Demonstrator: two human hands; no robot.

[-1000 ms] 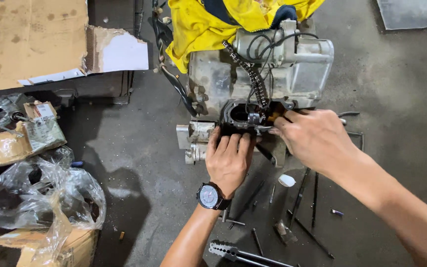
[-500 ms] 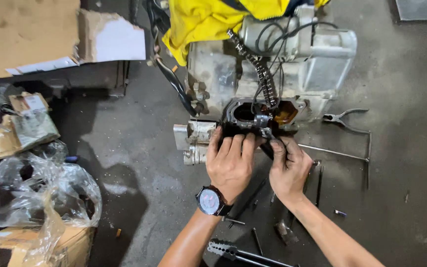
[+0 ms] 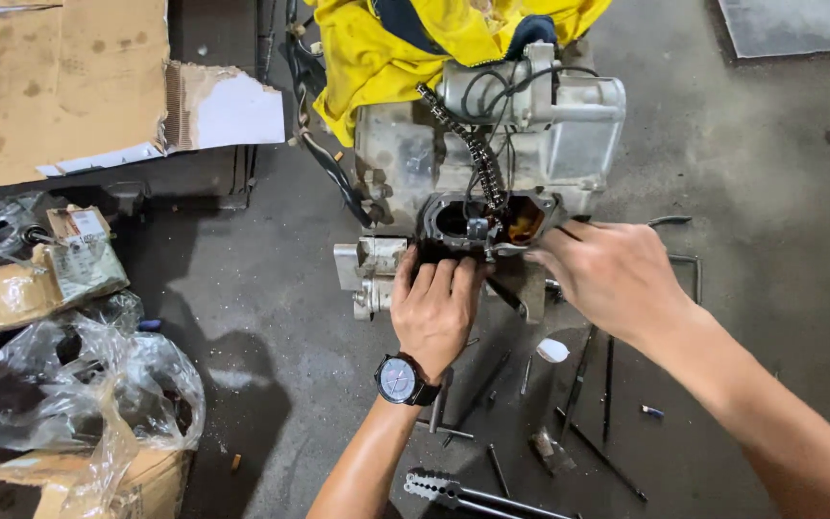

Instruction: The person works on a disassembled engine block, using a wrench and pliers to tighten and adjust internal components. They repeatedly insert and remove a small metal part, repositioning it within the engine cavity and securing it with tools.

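Observation:
A grey metal engine block (image 3: pixel 492 144) lies on the concrete floor, with a timing chain (image 3: pixel 477 159) hanging out of its open cylinder bore (image 3: pixel 453 219). My left hand (image 3: pixel 434 308), wearing a wristwatch (image 3: pixel 402 379), presses flat against the engine's front below the bore, fingers spread. My right hand (image 3: pixel 612 279) hovers at the bore's right edge, fingertips touching the rim beside an orange-stained opening (image 3: pixel 524 223). I cannot tell if its fingers pinch a small part. A yellow cloth (image 3: pixel 405 48) drapes over the engine's back.
Long bolts and rods (image 3: pixel 583 384) and a small white cap (image 3: pixel 551 350) lie on the floor under my right arm. Pliers (image 3: pixel 463 492) lie near the bottom edge. Cardboard (image 3: pixel 60 86) and crumpled plastic bags (image 3: pixel 69 384) fill the left side.
My right hand rose from below the bore, beside my left hand, back to the right edge of the engine opening. The left hand stayed in place.

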